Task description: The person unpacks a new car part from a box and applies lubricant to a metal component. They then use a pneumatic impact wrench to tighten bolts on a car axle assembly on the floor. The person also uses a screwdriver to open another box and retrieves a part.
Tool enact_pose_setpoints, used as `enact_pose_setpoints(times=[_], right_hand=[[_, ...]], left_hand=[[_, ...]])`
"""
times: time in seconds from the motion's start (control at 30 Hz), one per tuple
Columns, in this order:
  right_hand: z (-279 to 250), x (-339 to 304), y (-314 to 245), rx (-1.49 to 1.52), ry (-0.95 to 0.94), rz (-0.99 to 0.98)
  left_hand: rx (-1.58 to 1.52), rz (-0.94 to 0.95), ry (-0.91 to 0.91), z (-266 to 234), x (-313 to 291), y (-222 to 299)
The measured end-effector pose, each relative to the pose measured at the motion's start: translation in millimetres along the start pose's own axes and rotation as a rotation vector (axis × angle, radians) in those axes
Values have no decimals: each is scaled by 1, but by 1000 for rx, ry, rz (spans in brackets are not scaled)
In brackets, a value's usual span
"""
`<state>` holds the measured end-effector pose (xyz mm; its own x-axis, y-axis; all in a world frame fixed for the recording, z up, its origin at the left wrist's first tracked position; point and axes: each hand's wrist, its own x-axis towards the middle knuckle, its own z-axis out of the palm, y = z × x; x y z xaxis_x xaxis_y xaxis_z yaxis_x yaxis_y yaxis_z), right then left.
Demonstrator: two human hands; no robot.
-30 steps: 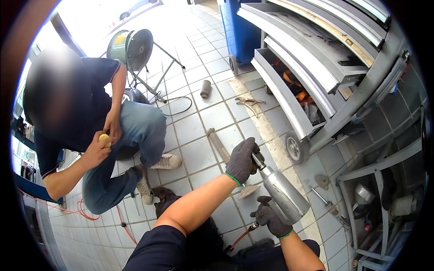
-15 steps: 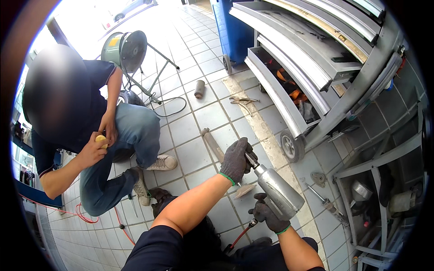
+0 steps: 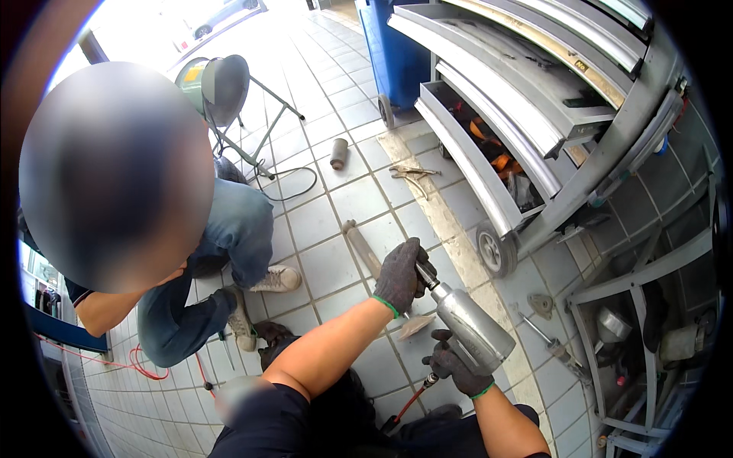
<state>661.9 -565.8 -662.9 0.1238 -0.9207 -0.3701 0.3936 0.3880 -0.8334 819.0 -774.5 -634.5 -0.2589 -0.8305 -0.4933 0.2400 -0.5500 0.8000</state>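
I hold a silver air impact wrench (image 3: 476,328) in front of me, its drive end tilted up and left. My left hand (image 3: 401,278), in a dark grey glove with a green cuff, is closed round the drive end. Whether a socket sits inside those fingers is hidden. My right hand (image 3: 458,366), gloved alike, grips the wrench at its handle, which the fingers mostly cover. A red air hose (image 3: 408,404) with a metal coupling comes up below that hand. Beyond my left hand, a long grey hammer-like tool (image 3: 363,248) lies on the tiles.
A person (image 3: 175,320) crouches at my left. A drum fan (image 3: 221,88) stands beyond them. On the floor lie a cylinder (image 3: 339,154), locking pliers (image 3: 414,175) and a metal rod tool (image 3: 553,343). A wheeled tool cabinet (image 3: 489,99) has drawers pulled out; a metal rack (image 3: 611,294) stands right.
The person at my left has leaned forward, and the yellow thing in their hand is now hidden. My two hands and the impact wrench have hardly moved.
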Motion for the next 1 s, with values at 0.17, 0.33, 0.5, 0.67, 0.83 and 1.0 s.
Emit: enact_pose_setpoints(times=[0.17,0.33,0.5,0.67,0.83,1.0], right_hand=[[-4,2,1,-60,9,0],[-9,2,18,-48,8,-15],[0,1,17,118,9,67],[-13,11,8,-115,62,121],[-19,38,27,290,483,196],[-56,25,84,349,676,359]], left_hand=[[-35,-10,-2,-1,9,-10],[-95,-64,11,-2,14,-18],[13,17,-53,-8,16,-17],[277,224,-123,-31,58,-62],[251,13,-185,-38,62,-60],[354,-375,-133,-80,92,-114]])
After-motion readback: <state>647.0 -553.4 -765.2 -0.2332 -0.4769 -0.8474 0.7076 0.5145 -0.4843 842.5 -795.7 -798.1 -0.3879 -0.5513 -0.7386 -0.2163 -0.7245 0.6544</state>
